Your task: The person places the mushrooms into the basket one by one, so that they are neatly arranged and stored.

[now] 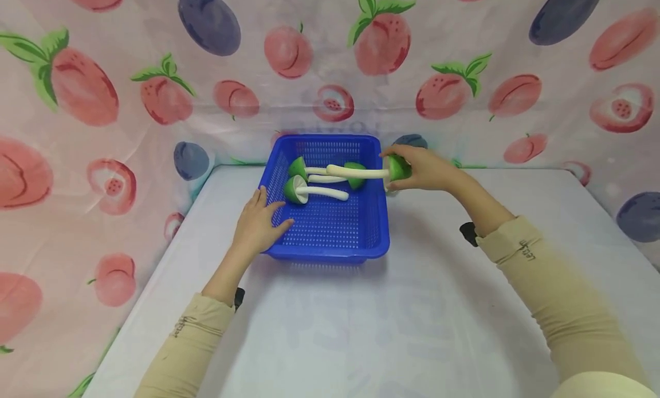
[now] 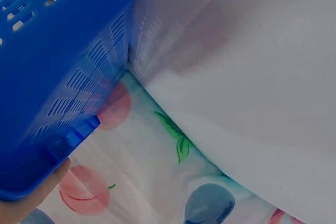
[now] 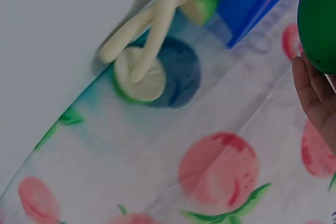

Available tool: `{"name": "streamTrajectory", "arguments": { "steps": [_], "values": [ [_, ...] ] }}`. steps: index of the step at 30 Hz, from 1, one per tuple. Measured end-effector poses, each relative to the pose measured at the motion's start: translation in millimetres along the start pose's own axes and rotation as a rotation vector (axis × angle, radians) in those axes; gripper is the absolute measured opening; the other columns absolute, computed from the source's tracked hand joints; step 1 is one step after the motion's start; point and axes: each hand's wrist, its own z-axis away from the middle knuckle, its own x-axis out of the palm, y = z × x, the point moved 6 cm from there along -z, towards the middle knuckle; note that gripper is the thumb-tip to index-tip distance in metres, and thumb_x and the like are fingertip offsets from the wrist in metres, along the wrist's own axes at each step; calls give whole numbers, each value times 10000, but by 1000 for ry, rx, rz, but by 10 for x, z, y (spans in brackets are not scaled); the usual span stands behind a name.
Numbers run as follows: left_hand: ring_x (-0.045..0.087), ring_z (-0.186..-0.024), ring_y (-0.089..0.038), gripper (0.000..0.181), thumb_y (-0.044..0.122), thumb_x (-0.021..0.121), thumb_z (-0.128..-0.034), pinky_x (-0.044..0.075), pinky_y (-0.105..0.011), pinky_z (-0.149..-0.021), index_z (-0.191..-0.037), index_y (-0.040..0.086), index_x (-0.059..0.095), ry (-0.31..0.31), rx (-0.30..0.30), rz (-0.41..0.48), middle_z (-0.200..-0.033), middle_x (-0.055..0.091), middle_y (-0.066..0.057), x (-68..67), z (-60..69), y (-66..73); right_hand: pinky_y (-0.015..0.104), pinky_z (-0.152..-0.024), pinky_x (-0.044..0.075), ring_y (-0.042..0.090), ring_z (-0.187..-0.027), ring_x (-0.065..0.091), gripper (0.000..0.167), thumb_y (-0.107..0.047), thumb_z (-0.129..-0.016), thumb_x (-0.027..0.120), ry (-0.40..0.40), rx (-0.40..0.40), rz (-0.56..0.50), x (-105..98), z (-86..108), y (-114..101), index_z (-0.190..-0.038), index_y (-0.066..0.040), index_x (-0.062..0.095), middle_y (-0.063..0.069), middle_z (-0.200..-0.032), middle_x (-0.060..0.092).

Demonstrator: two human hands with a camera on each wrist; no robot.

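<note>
Head view: we see a blue basket on the white bench, three toy mushrooms with green caps and white stems lying in its far half. Right hand is at the basket's right rim, fingers curled round the cap of a held mushroom; its stem points left, over the basket and the mushrooms in it. Left hand is at the left rim, fingers loosely spread, thumb and forefinger reaching over the inside; we see them touch the rim, no mushroom in them. Beige sleeves on both arms, fruit-print cloth behind.

Left wrist view: we get the basket's slotted side, a bit of green and white showing through the slots. Part of the left hand is against the rim at lower left; the rest is cut off.

Right wrist view: we have the held green cap at the right edge, fingers against it. Two more mushrooms sit outside the basket, near its corner by the bench edge, stems crossing, one cap's pale underside showing.
</note>
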Motion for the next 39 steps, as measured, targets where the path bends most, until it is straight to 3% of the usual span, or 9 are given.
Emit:
{"name": "streamTrajectory", "arguments": {
  "steps": [7,12,20,29,39],
  "values": [
    [120,-1437,-428,559,404,573,-904,161,-550,-1162,-1327,42,531,14,10,2,-1518,171,-310,-5,7,-7,379,-779,498,253,-936,530,644,-270,-796,750,-68,-16,-20,197,-200,-265,-1333,-57,465,148,-1182,583],
    [126,-1438,-423,558,405,583,-897,159,-539,-1167,-1323,47,537,17,13,12,-1517,177,-307,7,2,4,346,-734,491,248,-923,523,643,-273,-808,736,-128,-33,-36,370,-293,-329,-1346,-59,457,145,-1210,572],
    [124,-1442,-413,551,407,582,-899,161,-533,-1169,-1323,57,540,18,-3,8,-1523,173,-296,14,5,-5,376,-788,502,265,-976,521,631,-275,-807,737,-183,-43,3,525,-434,-329,-1328,-33,477,154,-1211,571],
    [126,-1440,-417,552,408,585,-895,173,-543,-1162,-1321,58,543,21,6,6,-1522,171,-299,-9,5,9,379,-773,496,258,-924,534,659,-260,-805,734,-235,-37,83,690,-587,-285,-1350,-7,464,160,-1162,594],
    [120,-1440,-417,555,404,584,-896,160,-534,-1169,-1326,57,537,16,2,1,-1522,167,-300,-4,9,4,458,-945,478,302,-1060,588,647,-233,-797,746,-278,3,175,974,-716,-173,-1326,32,484,182,-1216,611]
  ]
}}
